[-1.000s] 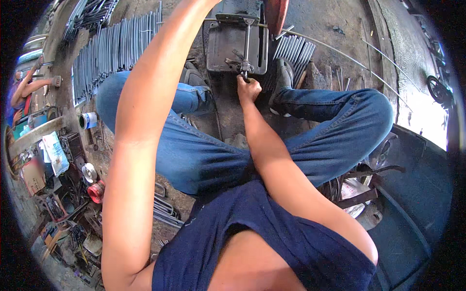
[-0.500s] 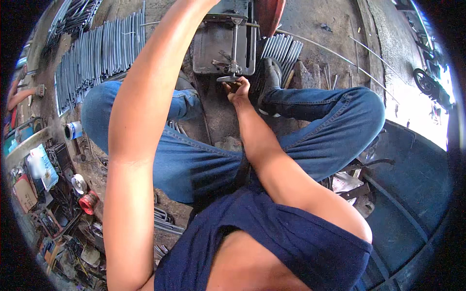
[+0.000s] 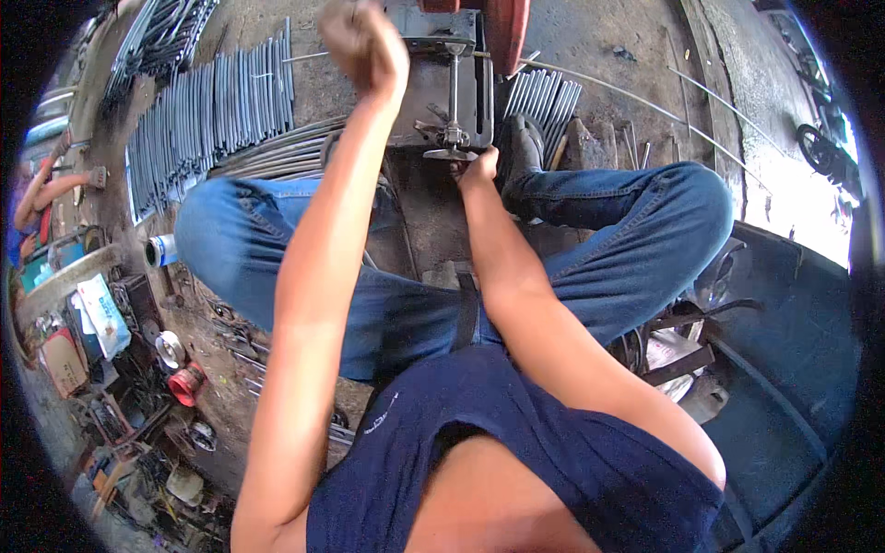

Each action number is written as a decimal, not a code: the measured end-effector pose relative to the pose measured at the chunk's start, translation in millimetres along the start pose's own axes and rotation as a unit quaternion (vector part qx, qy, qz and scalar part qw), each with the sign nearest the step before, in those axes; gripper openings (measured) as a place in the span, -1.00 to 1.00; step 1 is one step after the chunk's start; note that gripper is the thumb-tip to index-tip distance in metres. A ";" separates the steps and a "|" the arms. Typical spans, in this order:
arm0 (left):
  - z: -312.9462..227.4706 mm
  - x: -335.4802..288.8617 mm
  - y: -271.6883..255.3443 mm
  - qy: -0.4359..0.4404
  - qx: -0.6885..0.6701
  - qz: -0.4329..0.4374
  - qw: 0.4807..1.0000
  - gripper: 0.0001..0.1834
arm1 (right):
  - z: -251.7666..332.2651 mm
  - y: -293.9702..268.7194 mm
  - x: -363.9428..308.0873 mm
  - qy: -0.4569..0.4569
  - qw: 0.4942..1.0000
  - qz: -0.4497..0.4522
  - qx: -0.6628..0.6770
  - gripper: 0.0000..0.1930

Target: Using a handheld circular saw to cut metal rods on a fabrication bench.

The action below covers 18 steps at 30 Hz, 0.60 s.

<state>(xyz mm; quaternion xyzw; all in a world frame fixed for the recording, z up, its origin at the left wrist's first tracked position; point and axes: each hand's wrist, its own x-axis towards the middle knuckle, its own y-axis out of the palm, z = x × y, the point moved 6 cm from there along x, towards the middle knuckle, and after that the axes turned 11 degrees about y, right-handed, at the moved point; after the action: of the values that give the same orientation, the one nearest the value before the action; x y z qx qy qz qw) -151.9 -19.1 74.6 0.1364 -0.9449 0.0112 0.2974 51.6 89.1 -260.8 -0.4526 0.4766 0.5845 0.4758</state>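
Observation:
My right hand [image 3: 477, 169] grips the rim of a flat metal handwheel [image 3: 449, 155]. The wheel sits at the near end of a clamp screw [image 3: 453, 92] on a grey metal machine base [image 3: 419, 97]. A red machine part [image 3: 506, 37] rises at the base's far right. A long thin rod [image 3: 595, 81] appears to run across the base at the clamp and out to the right. Raised over the left of the base is my left hand [image 3: 364, 48], blurred by motion, its fingers hard to make out.
Cut metal rods [image 3: 217, 111] lie in a long row at the left, with a shorter bunch [image 3: 542, 100] beside my right shoe [image 3: 525, 147]. Tools and a red spool [image 3: 186, 382] clutter the lower left. Another person's leg [image 3: 69, 178] shows at far left. A blue metal panel [image 3: 784, 341] stands right.
My left hand has come back into view at the top, its arm drawn nearer. My right hand stays at the handwheel. The whole view has shifted slightly.

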 end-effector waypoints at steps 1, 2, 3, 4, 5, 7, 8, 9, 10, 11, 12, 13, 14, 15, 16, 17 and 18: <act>23.9 -26.4 -20.1 -0.028 0.032 -0.037 0.998 -0.67 | 9.4 2.9 2.0 -0.047 0.998 -0.043 -0.020 -0.40; 44.8 -55.6 -33.6 -0.045 0.170 0.033 0.984 -0.66 | 18.6 4.0 3.9 -0.103 0.989 -0.096 -0.042 -0.38; 81.2 -85.4 -38.3 -0.160 0.197 0.263 0.931 -0.69 | 22.2 5.4 9.6 -0.079 0.970 -0.186 -0.135 -0.37; 106.2 -119.5 -45.4 -0.192 0.278 0.412 0.846 -0.66 | 20.9 6.1 17.5 -0.073 0.971 -0.185 -0.135 -0.37; 122.7 -148.6 -51.5 -0.222 0.252 0.451 0.827 -0.61 | 27.1 4.0 24.7 -0.087 0.936 -0.237 -0.245 -0.53; 147.2 -193.8 -50.2 -0.238 0.198 0.571 0.760 -0.48 | 29.9 0.3 43.8 -0.099 0.886 -0.282 -0.355 -0.68; 154.5 -208.8 -49.5 -0.225 0.202 0.605 0.737 -0.41 | 26.5 -0.1 53.0 -0.110 0.824 -0.303 -0.465 -0.73; 165.6 -224.0 -47.9 -0.255 0.225 0.648 0.681 -0.38 | 24.6 1.3 61.7 -0.124 0.746 -0.307 -0.577 -0.76; 174.7 -234.7 -46.6 -0.282 0.244 0.683 0.628 -0.36 | 22.7 -4.3 68.5 -0.113 0.747 -0.319 -0.572 -0.76; 176.2 -237.5 -44.1 -0.278 0.221 0.680 0.641 -0.39 | 21.9 -4.0 70.8 -0.169 0.754 -0.276 -0.571 -0.77; 178.8 -241.2 -45.4 -0.289 0.231 0.684 0.629 -0.39 | 21.1 -4.3 71.2 -0.192 0.755 -0.255 -0.573 -0.76; 179.2 -239.1 -42.1 -0.274 0.211 0.685 0.641 -0.41 | 21.3 -2.0 68.5 -0.214 0.755 -0.234 -0.574 -0.76; 177.7 -237.1 -40.7 -0.259 0.191 0.685 0.653 -0.44 | 19.0 -2.8 67.0 -0.171 0.714 -0.243 -0.634 -0.77; 176.5 -234.5 -38.4 -0.242 0.179 0.679 0.670 -0.47 | 18.4 -0.5 64.1 -0.129 0.669 -0.250 -0.688 -0.77; 177.0 -234.3 -38.0 -0.245 0.171 0.686 0.664 -0.47 | 20.5 5.5 61.0 -0.086 0.620 -0.256 -0.737 -0.77; 176.5 -233.9 -40.9 -0.240 0.197 0.676 0.669 -0.47 | 19.1 6.7 55.5 -0.060 0.568 -0.249 -0.782 -0.76; 176.1 -233.2 -43.8 -0.236 0.224 0.665 0.672 -0.48 | 19.0 5.1 50.0 -0.033 0.558 -0.258 -0.788 -0.76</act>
<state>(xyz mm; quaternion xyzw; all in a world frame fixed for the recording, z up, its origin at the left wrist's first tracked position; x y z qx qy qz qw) -55.5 -20.8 -204.7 -0.4672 -0.7935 0.3851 -0.0617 38.2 113.7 -306.7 -0.7314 -0.3269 0.5938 0.0749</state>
